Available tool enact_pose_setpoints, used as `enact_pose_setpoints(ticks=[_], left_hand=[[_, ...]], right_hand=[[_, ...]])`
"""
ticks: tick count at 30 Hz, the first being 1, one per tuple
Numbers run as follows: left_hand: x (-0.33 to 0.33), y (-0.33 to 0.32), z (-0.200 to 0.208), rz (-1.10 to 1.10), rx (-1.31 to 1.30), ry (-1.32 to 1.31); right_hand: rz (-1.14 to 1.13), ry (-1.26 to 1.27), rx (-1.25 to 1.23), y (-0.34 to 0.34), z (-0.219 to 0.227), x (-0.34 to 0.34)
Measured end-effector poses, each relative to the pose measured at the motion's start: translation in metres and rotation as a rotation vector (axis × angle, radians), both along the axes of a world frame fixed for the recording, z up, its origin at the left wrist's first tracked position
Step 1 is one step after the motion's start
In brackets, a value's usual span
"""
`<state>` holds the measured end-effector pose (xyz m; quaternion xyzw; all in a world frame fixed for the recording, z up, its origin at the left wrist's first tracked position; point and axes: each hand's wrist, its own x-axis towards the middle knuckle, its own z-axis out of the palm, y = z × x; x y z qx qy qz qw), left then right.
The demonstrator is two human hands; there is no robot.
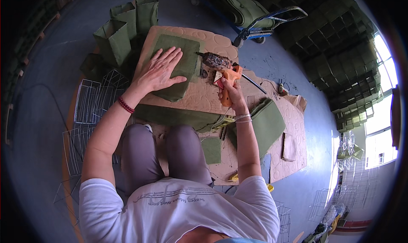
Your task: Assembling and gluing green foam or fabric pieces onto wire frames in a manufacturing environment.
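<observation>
Kneeling on quilted tan padding (204,96) over blue floor (42,128), we press our left hand (159,71) flat on green felt panel (178,64), right hand (229,92) gripping orange glue gun (229,75), wire racks (91,100) beside.

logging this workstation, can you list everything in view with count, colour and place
green felt piece: one, olive, on the beige board under the left hand
beige board: one, tan, on the floor ahead of the knees
glue gun: one, orange, in the right hand
green fabric boxes: several, olive, upper left
wire frames: several, white, left on the floor
folded green fabric: one stack, right of the right forearm
trolley: one, blue, top
left hand: flat on the felt
right hand: fingers around the gun
</observation>
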<state>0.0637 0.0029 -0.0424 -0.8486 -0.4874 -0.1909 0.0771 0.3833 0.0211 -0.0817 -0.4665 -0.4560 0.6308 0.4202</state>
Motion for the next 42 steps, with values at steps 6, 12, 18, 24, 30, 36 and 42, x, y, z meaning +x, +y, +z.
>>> enact_pose_setpoints(ticks=[6,12,18,24,30,36,42], left_hand=[[0.002,-0.004,0.004,0.015,-0.027,0.013],[0.002,-0.005,0.005,0.023,-0.028,0.021],[0.002,-0.002,0.003,0.025,-0.033,0.001],[0.008,0.008,0.005,0.058,-0.057,-0.035],[0.04,0.038,0.005,0.25,0.006,-0.044],[0.05,0.037,0.009,0.141,-0.027,-0.14],[-0.01,0.01,0.004,-0.021,0.078,-0.025]], right_hand=[[0.008,-0.015,-0.006,-0.002,0.0,0.004],[-0.029,0.056,-0.003,0.013,0.0,-0.012],[-0.069,0.247,-0.104,0.01,-0.026,-0.027],[-0.046,0.665,-0.123,-0.013,-0.067,-0.026],[-0.097,0.794,0.067,-0.039,-0.063,-0.051],[0.007,0.789,0.241,-0.048,-0.044,-0.053],[-0.088,0.691,0.273,-0.072,-0.052,-0.023]])
